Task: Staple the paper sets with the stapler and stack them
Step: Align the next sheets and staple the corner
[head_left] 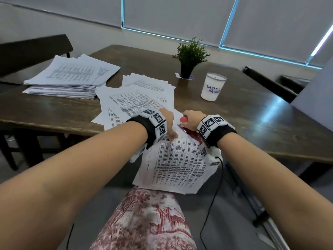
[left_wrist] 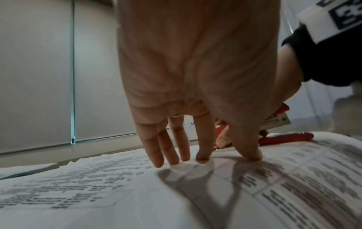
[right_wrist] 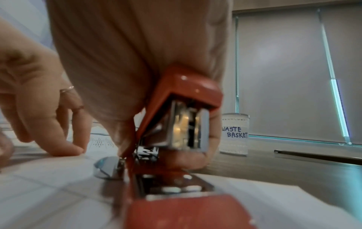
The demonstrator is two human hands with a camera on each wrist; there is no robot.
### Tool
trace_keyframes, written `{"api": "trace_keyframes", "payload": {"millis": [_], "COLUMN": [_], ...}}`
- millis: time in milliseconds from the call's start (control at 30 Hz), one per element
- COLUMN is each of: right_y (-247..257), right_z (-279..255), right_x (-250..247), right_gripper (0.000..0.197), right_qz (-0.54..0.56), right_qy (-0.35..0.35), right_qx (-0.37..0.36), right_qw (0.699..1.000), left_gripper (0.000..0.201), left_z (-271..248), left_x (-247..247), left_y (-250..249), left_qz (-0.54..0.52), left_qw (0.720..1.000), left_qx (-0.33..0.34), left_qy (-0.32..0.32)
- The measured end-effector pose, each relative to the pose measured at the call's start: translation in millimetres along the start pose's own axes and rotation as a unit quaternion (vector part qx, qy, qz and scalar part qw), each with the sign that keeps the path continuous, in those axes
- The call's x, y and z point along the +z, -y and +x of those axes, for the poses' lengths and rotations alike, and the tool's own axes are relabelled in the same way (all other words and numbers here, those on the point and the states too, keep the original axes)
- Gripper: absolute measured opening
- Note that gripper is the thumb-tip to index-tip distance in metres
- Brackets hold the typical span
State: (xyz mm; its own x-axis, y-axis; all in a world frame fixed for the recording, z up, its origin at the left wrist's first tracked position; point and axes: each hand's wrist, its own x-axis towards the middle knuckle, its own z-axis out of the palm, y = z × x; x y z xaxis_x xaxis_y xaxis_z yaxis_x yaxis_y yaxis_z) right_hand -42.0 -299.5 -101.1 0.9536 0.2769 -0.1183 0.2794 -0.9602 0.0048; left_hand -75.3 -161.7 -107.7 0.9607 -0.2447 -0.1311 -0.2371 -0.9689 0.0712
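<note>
A printed paper set (head_left: 176, 163) lies at the table's near edge and hangs over it toward my lap. My left hand (head_left: 170, 129) presses straight fingers (left_wrist: 201, 158) down on the set's far corner. Just right of it, my right hand (head_left: 191, 120) grips the red stapler (head_left: 183, 121) at that same corner. In the right wrist view the stapler's (right_wrist: 176, 120) red top arm is tilted up above its base, which lies on the paper (right_wrist: 49, 193). A tall pile of paper sets (head_left: 72, 78) sits at the far left. Loose sheets (head_left: 140, 98) are spread mid-table.
A white cup marked WASTE BASKET (head_left: 212, 87) stands right of the loose sheets, with a small potted plant (head_left: 190, 58) behind it. The dark wooden table (head_left: 252, 123) has bare room on its right side. Dark chairs (head_left: 270, 83) stand around it.
</note>
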Motion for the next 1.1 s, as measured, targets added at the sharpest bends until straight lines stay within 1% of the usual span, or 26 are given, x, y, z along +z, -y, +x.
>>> {"api": "trace_keyframes", "payload": {"millis": [133,300,400,500,533,633,700,800,867,933,967,1033,1100], "right_y": [-7.1,-12.6,-15.8,-17.1,-17.1,-18.0,-17.1,-16.5,-17.3,-15.0,-13.2,-8.7,-6.3], "right_z": [-9.7,-22.1,-28.0,-30.5,-31.0,-31.4,-31.8,-30.8,-29.1,-27.4,-25.7,-23.7,-21.4], "right_x": [-4.0,-3.4,-9.5,-11.9,-11.4,-8.1,-7.3,-6.4,-1.9,6.6,12.0,19.9,24.1], "right_gripper": [0.037,0.037,0.041,0.044,0.045,0.047,0.045,0.042,0.037,0.034,0.033,0.034,0.035], "right_qz": [-0.003,0.005,0.017,0.008,0.004,-0.013,-0.021,-0.029,-0.039,-0.05,-0.051,-0.037,-0.034], "right_qy": [0.015,0.022,0.03,0.029,0.028,0.029,0.031,0.025,0.024,0.023,0.017,0.004,0.001], "right_qx": [0.005,-0.003,-0.015,-0.018,-0.016,-0.016,-0.015,-0.008,0.0,0.016,0.029,0.068,0.082], "right_qw": [1.0,1.0,0.999,0.999,0.999,0.999,0.999,0.999,0.999,0.998,0.998,0.997,0.996], "left_gripper": [0.053,0.054,0.04,0.023,0.023,0.036,0.034,0.019,0.024,0.035,0.037,0.038,0.037], "left_z": [-4.5,-3.6,-2.4,-3.2,-2.9,-2.0,-1.6,1.1,2.5,3.9,4.3,5.8,6.4], "left_x": [1.6,4.1,7.9,11.0,11.5,11.9,12.9,14.4,14.7,14.8,15.0,16.0,17.4], "left_y": [-0.6,-2.0,-3.4,-3.4,-3.4,-1.5,-1.4,-0.1,1.3,2.8,2.9,2.8,3.7], "left_qz": [0.014,0.001,0.009,0.006,0.007,-0.004,-0.004,-0.01,-0.014,-0.015,-0.016,-0.016,-0.02], "left_qw": [1.0,1.0,1.0,1.0,1.0,1.0,1.0,1.0,1.0,0.999,0.999,0.999,0.999], "left_qx": [-0.003,-0.015,-0.009,0.002,0.001,-0.002,0.001,0.007,0.009,0.011,0.014,0.018,0.017], "left_qy": [-0.021,-0.023,-0.016,-0.027,-0.027,-0.029,-0.026,-0.024,-0.025,-0.026,-0.026,-0.028,-0.032]}}
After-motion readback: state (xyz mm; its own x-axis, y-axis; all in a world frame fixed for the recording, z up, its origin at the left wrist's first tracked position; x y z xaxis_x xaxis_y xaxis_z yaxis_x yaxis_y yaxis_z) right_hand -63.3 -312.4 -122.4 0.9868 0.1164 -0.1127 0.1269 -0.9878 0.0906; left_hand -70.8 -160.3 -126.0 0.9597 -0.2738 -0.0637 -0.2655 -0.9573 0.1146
